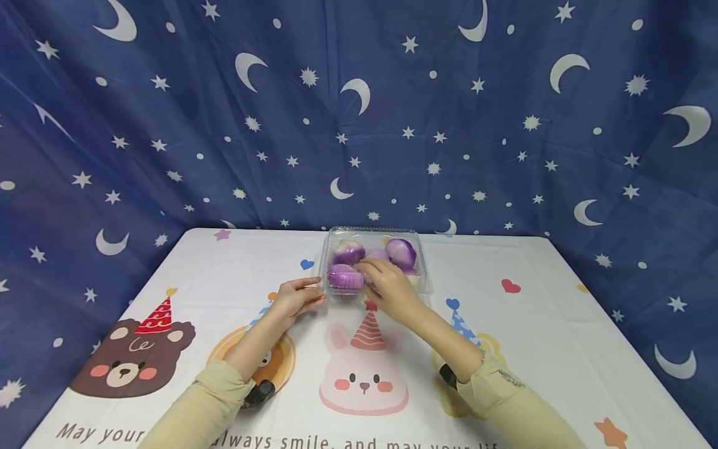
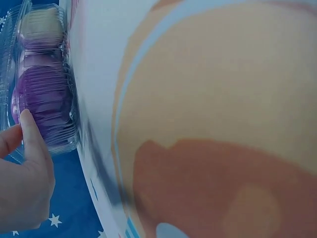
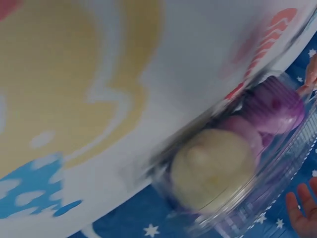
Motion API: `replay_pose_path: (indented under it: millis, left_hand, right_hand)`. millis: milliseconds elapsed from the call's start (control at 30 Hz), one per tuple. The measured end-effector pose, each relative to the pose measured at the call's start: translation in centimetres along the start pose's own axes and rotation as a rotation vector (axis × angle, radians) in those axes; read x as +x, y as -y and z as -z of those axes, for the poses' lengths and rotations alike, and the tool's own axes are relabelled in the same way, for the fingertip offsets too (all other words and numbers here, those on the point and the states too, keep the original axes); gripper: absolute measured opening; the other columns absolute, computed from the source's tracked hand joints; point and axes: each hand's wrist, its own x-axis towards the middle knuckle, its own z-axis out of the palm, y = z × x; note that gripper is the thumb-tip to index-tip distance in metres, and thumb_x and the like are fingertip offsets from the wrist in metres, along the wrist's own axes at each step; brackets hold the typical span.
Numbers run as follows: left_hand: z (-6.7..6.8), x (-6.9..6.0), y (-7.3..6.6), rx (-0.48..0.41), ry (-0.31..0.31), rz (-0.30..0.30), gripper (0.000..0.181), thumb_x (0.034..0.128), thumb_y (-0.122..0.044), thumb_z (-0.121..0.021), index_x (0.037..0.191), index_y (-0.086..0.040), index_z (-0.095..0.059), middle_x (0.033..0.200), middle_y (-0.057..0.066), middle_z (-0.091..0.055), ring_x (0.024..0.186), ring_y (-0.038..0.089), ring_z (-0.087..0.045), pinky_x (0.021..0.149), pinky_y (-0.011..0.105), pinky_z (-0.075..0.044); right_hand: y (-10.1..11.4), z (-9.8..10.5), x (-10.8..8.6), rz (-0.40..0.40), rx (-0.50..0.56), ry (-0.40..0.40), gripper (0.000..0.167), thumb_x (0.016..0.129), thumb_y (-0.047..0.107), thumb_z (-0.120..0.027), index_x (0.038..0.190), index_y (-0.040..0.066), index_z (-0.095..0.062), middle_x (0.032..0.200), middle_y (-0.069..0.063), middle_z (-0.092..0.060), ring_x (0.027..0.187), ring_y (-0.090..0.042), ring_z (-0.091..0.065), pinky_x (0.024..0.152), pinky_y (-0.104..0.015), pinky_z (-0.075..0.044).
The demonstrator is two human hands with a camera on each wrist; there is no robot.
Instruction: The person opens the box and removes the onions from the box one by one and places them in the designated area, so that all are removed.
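A clear plastic container lies near the table's far edge, with several rounded purple-and-cream items inside; their purple sides and one cream side show through the plastic. My left hand touches the container's front left corner, its fingers fairly straight; in the left wrist view the hand has a fingertip against the ribbed side. Over the container's front part reaches my right hand, fingers extended and slightly bent. In the right wrist view the right fingers are spread, with nothing between them.
The white tablecloth carries printed animals, hearts and lettering. Behind the table hangs a blue curtain with moons and stars. Dark straps sit at both wrists.
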Motion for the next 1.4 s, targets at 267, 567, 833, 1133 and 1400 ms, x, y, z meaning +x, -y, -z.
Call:
replay_pose_path:
  millis: [267, 567, 833, 1133, 1400]
  left_hand:
    - [-0.3, -0.2, -0.1, 0.065, -0.052, -0.008, 0.046, 0.0869, 0.010, -0.054, 0.132, 0.011, -0.046, 0.074, 0.002, -0.063, 0.062, 0.005, -0.064, 0.064, 0.018, -0.057]
    - [-0.2, -0.2, -0.1, 0.105, -0.050, -0.019, 0.045, 0.0877, 0.008, -0.055, 0.132, 0.011, -0.046, 0.073, 0.001, -0.064, 0.062, 0.005, -0.064, 0.065, 0.019, -0.057]
    - [-0.4, -0.6, 0.0, 0.126, -0.057, -0.022, 0.045, 0.0880, 0.008, -0.055, 0.132, 0.010, -0.046, 0.073, 0.001, -0.065, 0.060, 0.004, -0.064, 0.063, 0.018, -0.056]
    - [-0.4, -0.4, -0.2, 0.128, -0.047, -0.031, 0.046, 0.0888, 0.007, -0.054, 0.134, 0.010, -0.045, 0.079, 0.006, -0.066, 0.061, 0.004, -0.063, 0.063, 0.017, -0.056]
    - [-0.4, -0.3, 0.0, 0.130, -0.043, -0.036, 0.044, 0.0890, 0.007, -0.054, 0.132, 0.011, -0.045, 0.080, 0.006, -0.066, 0.062, 0.004, -0.063, 0.063, 0.018, -0.056]
  right_hand:
    - [-1.9, 1.5, -2.3, -0.002, -0.020, -0.014, 0.033, 0.075, 0.003, -0.075, 0.106, 0.004, -0.064, 0.102, -0.008, -0.065, 0.098, -0.025, -0.062, 0.089, -0.038, -0.052]
    - [-3.2, 3.0, -5.1, -0.019, -0.040, 0.014, 0.033, 0.073, 0.010, -0.080, 0.103, 0.006, -0.064, 0.098, -0.007, -0.064, 0.093, -0.024, -0.063, 0.081, -0.037, -0.055]
    - [-5.2, 3.5, -7.8, -0.064, -0.096, 0.012, 0.029, 0.074, 0.008, -0.078, 0.099, 0.005, -0.065, 0.092, -0.004, -0.067, 0.086, -0.022, -0.064, 0.075, -0.035, -0.056]
    - [-7.0, 3.7, -8.5, -0.122, -0.089, -0.007, 0.023, 0.077, 0.009, -0.076, 0.096, 0.003, -0.065, 0.090, -0.009, -0.069, 0.084, -0.026, -0.066, 0.074, -0.040, -0.056]
    - [-7.8, 3.2, -8.1, -0.083, -0.121, 0.036, 0.018, 0.076, 0.010, -0.077, 0.086, 0.001, -0.066, 0.087, -0.011, -0.071, 0.080, -0.026, -0.068, 0.073, -0.039, -0.056]
